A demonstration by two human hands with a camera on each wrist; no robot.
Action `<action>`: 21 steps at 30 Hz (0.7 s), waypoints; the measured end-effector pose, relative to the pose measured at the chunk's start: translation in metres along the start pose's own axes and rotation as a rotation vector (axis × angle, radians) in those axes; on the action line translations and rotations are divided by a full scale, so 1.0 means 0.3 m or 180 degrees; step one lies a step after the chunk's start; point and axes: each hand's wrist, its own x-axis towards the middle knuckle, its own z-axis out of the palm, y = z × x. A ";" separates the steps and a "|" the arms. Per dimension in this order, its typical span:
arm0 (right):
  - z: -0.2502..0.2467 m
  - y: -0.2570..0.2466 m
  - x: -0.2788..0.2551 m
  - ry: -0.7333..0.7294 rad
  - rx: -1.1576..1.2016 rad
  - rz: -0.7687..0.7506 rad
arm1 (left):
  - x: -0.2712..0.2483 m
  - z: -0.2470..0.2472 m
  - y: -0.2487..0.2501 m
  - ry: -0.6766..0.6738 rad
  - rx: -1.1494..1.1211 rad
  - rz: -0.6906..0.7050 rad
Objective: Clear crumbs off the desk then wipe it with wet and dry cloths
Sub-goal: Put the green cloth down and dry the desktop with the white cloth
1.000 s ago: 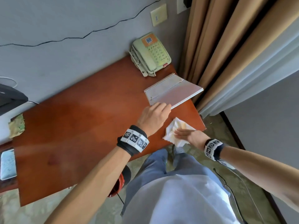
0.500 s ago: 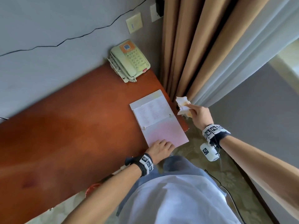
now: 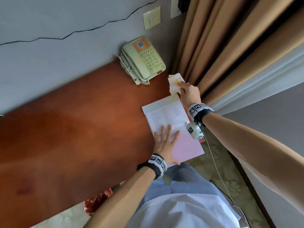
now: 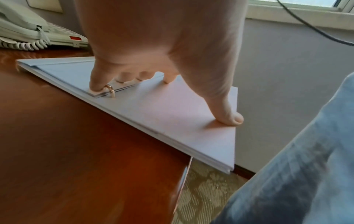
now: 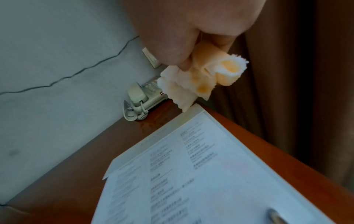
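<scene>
A reddish-brown wooden desk [image 3: 69,129] runs along the grey wall. My right hand [image 3: 189,92] pinches a crumpled white cloth [image 3: 174,83] with yellow stains above the desk's far right corner; the same cloth [image 5: 193,84] hangs from my fingers in the right wrist view. My left hand [image 3: 166,140] lies flat, fingers spread, on an open ring binder [image 3: 172,129] at the desk's right end. In the left wrist view my fingertips [image 4: 229,118] press the binder's pink page [image 4: 168,115], whose corner juts past the desk edge.
A pale green telephone [image 3: 143,60] sits at the back right corner against the wall. Tan curtains [image 3: 222,46] hang just right of the desk. A red bag [image 3: 97,201] lies on the patterned floor below the desk's front edge. My legs stand close to that edge.
My right hand lifted the cloth from the desk's front right edge and carried it to the far corner near the telephone. The binder swung round lengthwise, and my left hand now lies flat on it.
</scene>
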 end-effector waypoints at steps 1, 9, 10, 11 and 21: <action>0.038 0.003 0.041 -0.0088 -0.0085 0.0026 | 0.011 0.004 0.012 0.0020 -0.0050 -0.0030; 0.333 -0.131 0.053 -0.0952 -0.0940 -0.0647 | -0.028 -0.022 -0.144 0.0789 -0.1236 0.0473; 0.362 -0.171 0.027 -0.1020 -0.0921 -0.0726 | -0.052 -0.017 -0.202 0.1062 -0.1426 0.0354; 0.393 -0.212 -0.001 -0.1113 -0.0907 -0.0803 | -0.080 -0.014 -0.266 0.1290 -0.1606 0.0145; 0.579 -0.472 -0.151 -0.2170 -0.0667 -0.1309 | -0.235 -0.062 -0.827 0.0976 -0.1220 -0.1550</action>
